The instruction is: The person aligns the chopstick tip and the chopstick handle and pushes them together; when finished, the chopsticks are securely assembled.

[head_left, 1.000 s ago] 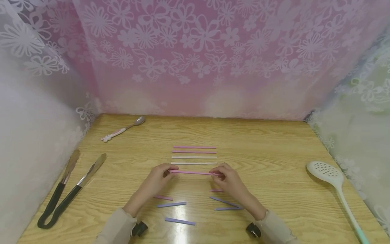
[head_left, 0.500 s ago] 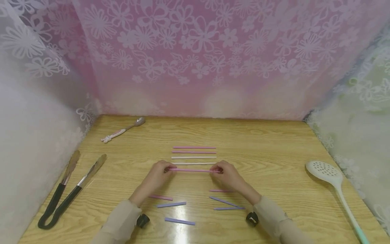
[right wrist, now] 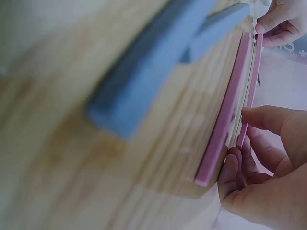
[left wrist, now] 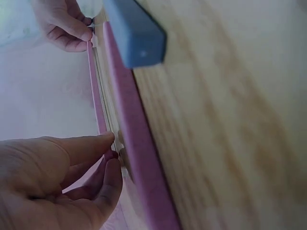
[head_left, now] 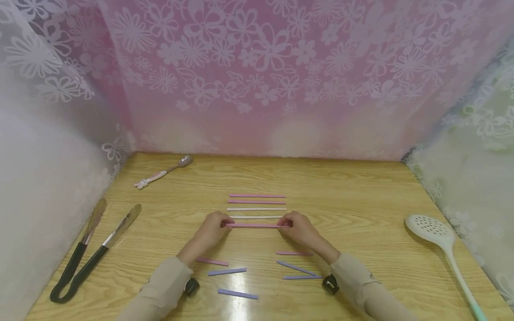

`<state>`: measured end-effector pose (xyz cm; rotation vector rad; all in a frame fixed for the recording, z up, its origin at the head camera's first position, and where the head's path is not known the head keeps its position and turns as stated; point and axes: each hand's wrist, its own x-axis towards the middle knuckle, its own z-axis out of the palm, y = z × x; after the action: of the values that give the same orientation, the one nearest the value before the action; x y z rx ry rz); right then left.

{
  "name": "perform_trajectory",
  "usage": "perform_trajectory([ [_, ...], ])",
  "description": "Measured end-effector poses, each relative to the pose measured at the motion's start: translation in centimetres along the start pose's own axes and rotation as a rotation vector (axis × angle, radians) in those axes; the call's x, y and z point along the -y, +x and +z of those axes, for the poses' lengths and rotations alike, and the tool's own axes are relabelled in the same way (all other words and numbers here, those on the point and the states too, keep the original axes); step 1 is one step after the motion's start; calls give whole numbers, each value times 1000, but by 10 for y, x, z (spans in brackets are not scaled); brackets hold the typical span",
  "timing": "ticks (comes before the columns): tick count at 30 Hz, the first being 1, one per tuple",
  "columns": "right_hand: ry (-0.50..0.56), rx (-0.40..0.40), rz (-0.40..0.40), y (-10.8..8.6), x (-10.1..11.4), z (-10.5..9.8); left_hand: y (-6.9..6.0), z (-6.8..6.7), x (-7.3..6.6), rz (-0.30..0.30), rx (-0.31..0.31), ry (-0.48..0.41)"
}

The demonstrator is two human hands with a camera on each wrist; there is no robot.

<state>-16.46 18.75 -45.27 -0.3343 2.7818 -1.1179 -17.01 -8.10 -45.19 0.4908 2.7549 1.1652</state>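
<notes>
A thin pink stick (head_left: 254, 225) lies crosswise between both hands, just in front of a row of sticks. Its left end is pinched by my left hand (head_left: 210, 230); its right end is pinched by my right hand (head_left: 300, 230). Both wrist views show thumb and fingers on this stick. Beyond it run two white sticks (head_left: 257, 209) and two pink sticks (head_left: 257, 196), roughly parallel. Nearer me, a pink stick (head_left: 213, 261) and blue sticks (head_left: 238, 294) lie at the left, with another pink stick (head_left: 294, 253) and crossing blue sticks (head_left: 296, 268) at the right.
Black-handled tongs (head_left: 82, 261) lie at the left of the wooden table (head_left: 345, 191). A spoon with a rabbit handle (head_left: 162, 173) rests at the back left, and a white slotted spoon (head_left: 435, 234) at the right. Floral curtains (head_left: 265, 89) enclose the back and sides.
Both hands have brought the pink stick slightly away from me, closer to the nearer white stick, and levelled it. The loose sticks lie as before.
</notes>
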Motion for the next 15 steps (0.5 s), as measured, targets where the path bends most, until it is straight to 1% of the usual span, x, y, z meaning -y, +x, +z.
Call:
perform_trajectory([
  [15,-10,21,9,1,0,-1,1,0,-1,-17,15,-5],
])
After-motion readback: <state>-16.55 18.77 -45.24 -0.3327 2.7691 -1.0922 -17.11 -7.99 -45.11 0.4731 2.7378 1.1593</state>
